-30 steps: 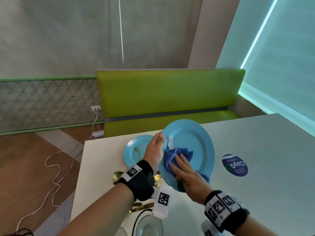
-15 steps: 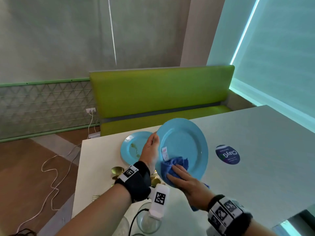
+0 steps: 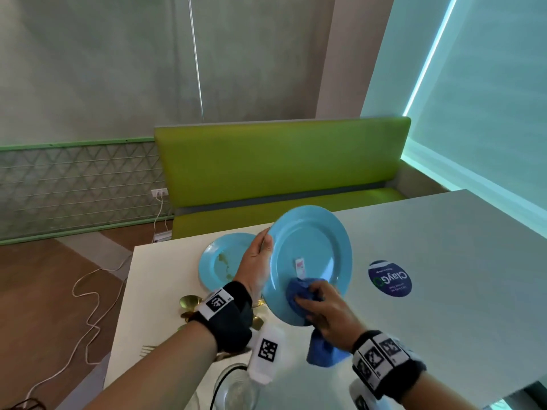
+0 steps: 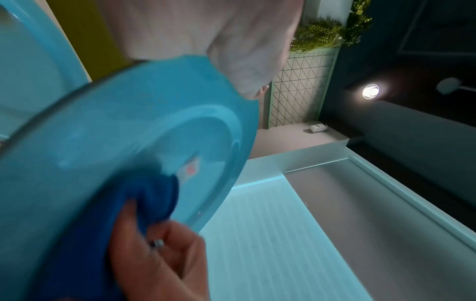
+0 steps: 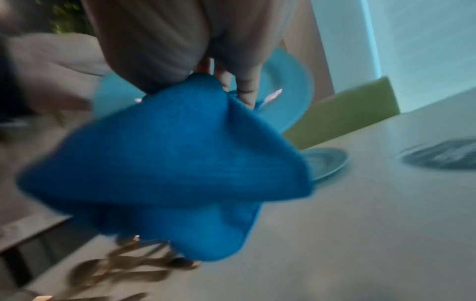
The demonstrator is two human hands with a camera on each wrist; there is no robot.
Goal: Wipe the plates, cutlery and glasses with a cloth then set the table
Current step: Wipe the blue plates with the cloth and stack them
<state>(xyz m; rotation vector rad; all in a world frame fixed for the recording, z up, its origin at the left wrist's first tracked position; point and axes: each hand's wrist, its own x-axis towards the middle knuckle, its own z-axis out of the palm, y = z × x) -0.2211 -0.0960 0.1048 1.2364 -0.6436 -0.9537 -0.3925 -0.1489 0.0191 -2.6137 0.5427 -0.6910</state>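
Note:
My left hand (image 3: 257,263) grips the left rim of a light blue plate (image 3: 313,247), held tilted above the white table (image 3: 444,306). My right hand (image 3: 322,309) presses a bunched dark blue cloth (image 3: 297,294) against the plate's lower face, with its white label lying on the plate. The left wrist view shows the plate (image 4: 128,132) close up, the cloth (image 4: 152,199) on it and the right hand's fingers (image 4: 165,254). In the right wrist view the cloth (image 5: 167,163) hangs below the hand and hides most of the plate (image 5: 288,97).
A second blue plate (image 3: 219,261) with a brownish stain lies flat on the table behind my left hand. Gold cutlery (image 3: 189,306) lies near the left wrist, a glass (image 3: 236,389) stands at the near edge. A round sticker (image 3: 390,278) marks the table right. A green bench (image 3: 281,173) stands beyond.
My right hand has dragged the cloth down from the plate's middle to its lower edge. The left hand keeps its grip on the rim; the camera view shifted slightly.

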